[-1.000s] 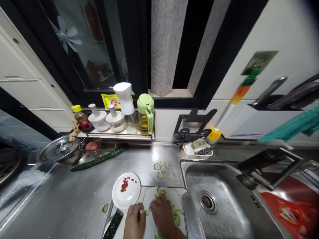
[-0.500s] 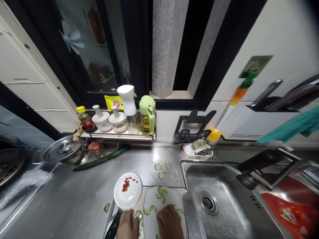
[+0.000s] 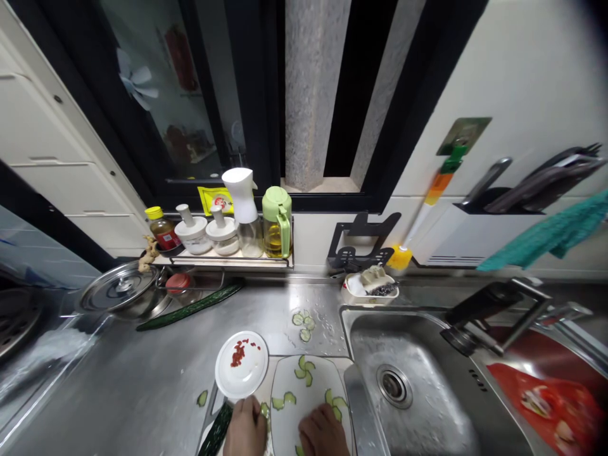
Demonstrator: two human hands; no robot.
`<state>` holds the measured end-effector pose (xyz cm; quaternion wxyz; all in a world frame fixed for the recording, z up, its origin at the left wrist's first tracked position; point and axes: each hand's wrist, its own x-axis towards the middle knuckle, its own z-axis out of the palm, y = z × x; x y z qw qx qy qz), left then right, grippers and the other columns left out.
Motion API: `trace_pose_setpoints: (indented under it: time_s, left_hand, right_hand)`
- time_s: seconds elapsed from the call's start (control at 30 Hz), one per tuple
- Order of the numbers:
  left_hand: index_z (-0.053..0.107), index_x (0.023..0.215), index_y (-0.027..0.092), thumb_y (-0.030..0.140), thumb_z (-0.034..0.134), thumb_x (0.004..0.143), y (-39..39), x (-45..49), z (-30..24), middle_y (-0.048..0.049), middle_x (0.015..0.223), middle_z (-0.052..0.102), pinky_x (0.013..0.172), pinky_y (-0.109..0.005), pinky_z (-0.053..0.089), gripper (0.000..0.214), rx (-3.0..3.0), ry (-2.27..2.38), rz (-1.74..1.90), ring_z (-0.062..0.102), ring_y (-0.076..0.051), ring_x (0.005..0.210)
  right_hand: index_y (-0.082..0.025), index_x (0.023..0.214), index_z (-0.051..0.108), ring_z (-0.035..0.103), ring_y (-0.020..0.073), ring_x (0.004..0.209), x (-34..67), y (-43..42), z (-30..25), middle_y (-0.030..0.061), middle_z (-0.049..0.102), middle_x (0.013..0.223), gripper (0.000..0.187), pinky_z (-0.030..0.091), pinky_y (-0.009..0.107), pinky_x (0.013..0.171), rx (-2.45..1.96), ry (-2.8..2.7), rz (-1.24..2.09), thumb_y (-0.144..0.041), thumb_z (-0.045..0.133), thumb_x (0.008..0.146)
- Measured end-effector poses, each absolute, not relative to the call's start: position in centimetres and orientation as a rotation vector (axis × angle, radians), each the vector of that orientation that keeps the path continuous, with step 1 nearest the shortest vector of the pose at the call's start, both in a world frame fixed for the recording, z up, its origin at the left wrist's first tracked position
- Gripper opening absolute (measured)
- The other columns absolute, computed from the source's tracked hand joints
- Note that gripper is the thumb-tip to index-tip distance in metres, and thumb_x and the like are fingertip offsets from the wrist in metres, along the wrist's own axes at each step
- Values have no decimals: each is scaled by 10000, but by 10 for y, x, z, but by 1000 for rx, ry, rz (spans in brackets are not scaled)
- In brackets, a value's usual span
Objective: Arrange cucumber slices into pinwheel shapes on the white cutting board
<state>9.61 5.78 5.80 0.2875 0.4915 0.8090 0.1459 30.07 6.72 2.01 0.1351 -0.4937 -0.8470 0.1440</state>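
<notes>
The white squarish plate [image 3: 285,427] bears thin curved cucumber slices [image 3: 304,370] in small groups near its edges. My right hand [image 3: 323,432] is over the plate's lower right part, fingers bent and together; what lies under the fingertips is hidden. To its left, my left hand [image 3: 244,427] is at the cutting board [image 3: 278,362], its fingers curled beside a few cucumber slices [image 3: 265,410]. I cannot make out what they pinch. A dark green cut cucumber [image 3: 216,432] lies just left of that hand. Above it stands a round white plate [image 3: 254,373] with small red pieces [image 3: 238,353].
A sink [image 3: 413,354] borders the board on the right, with a black faucet [image 3: 479,313] above. Several cucumber slices [image 3: 304,324] and a whole cucumber [image 3: 190,308] lie on the steel counter [image 3: 156,386]. Behind are a seasoning rack [image 3: 232,258] and a lidded pot [image 3: 123,288].
My right hand has moved slightly down on the plate, uncovering cucumber slices at its right edge. My left hand has shifted a little up and right, covering more of the slices beside it.
</notes>
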Motion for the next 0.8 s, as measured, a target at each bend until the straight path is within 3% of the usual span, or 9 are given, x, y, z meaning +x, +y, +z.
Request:
trace_pose_setpoints:
  time_s: [0.17, 0.4, 0.63, 0.8]
  left_hand:
    - [549, 717, 227, 161, 433, 781, 52, 97, 50, -6, 664, 635, 678, -220, 419, 148, 1279, 2145, 567, 601, -145, 652]
    - [686, 809, 224, 331, 508, 741, 46, 81, 48, -4, 761, 691, 731, -209, 449, 219, 1221, 1920, 635, 623, -149, 733]
    - [688, 734, 180, 485, 588, 683, 44, 81, 45, 26, 585, 531, 582, -199, 367, 325, 1093, 1643, 729, 436, -101, 577]
    - [653, 700, 160, 575, 695, 602, 48, 88, 58, 47, 552, 497, 560, -204, 326, 429, 899, 1429, 806, 397, -77, 552]
  right_hand:
    - [-232, 759, 624, 499, 218, 825, 301, 67, 23, 29, 603, 738, 79, 399, 327, 800, -1384, -2439, 390, -201, 553, 774]
    - [-219, 777, 626, 509, 216, 838, 289, 69, 41, 35, 613, 773, 155, 392, 320, 777, -1401, -2306, 603, -123, 509, 744]
    - [-216, 970, 673, 543, 238, 963, 259, 78, 70, 54, 674, 949, 391, 370, 359, 893, -1422, -2067, 1024, -82, 518, 636]
    - [-204, 699, 653, 597, 205, 845, 252, 83, 80, 32, 689, 784, 156, 382, 329, 852, -1476, -1857, 1246, -122, 535, 637]
